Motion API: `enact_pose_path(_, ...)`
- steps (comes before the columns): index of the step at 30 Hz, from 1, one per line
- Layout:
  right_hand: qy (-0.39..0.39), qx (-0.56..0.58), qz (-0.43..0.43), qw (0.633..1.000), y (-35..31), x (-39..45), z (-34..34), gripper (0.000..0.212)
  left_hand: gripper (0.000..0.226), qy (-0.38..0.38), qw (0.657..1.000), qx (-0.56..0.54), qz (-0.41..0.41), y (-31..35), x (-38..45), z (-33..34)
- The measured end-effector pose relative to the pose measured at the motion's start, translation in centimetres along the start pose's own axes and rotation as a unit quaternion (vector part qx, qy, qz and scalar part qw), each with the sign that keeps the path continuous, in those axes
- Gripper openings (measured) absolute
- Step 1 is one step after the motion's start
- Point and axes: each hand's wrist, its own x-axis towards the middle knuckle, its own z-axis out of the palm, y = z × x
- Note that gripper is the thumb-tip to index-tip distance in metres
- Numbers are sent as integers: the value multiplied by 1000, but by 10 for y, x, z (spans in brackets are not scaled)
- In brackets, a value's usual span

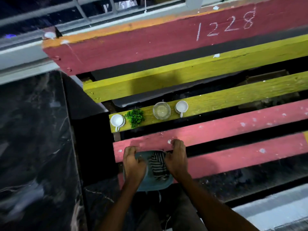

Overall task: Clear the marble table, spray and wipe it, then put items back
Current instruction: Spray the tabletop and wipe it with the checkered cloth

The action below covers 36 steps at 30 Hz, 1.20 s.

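— Count, from the yellow plank (216, 99)?
— I log two cups (117, 120) (182, 106), one ashtray (161, 110), one plant (135, 117) on it. Chalk above: "1228". Left hand (134, 165) and right hand (177, 161) grip one tray (150, 184) below; table (36, 147) left.

On one plank (216, 104), left to right: cup (117, 120), plant (135, 117), ashtray (161, 110), cup (181, 107).

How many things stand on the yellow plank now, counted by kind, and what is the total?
White cups: 2 (one, the other)
Green plant: 1
Glass ashtray: 1
Total: 4
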Motion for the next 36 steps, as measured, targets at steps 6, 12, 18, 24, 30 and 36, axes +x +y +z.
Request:
enact_pose_path(6, -92, -49, 24, 994, 11, -53, 28, 49, 45, -28, 998, -42, -43, -60, -34, -13)
enact_pose_path(12, -232, -127, 80, 961, 18, -70, 46, 64, 82, -147, 989, -28, 2, -89, -39, -11)
enact_pose_path(18, -225, -156, 101, 956, 23, -52, 66, 74, 92, -187, 980, -12, 61, -104, -27, -6)
enact_pose_path(24, -199, -142, 139, 960, 31, -25, 85, 87, 94, -206, 972, 35, 110, -112, -21, -2)
enact_pose_path(30, -128, -77, 172, 974, 30, -11, 90, 42, 100, -216, 967, 55, 123, -118, -19, -7)
enact_pose_path(36, -136, 11, 126, 982, 20, -20, 73, 5, 108, -216, 958, 58, 178, -121, -17, -6)
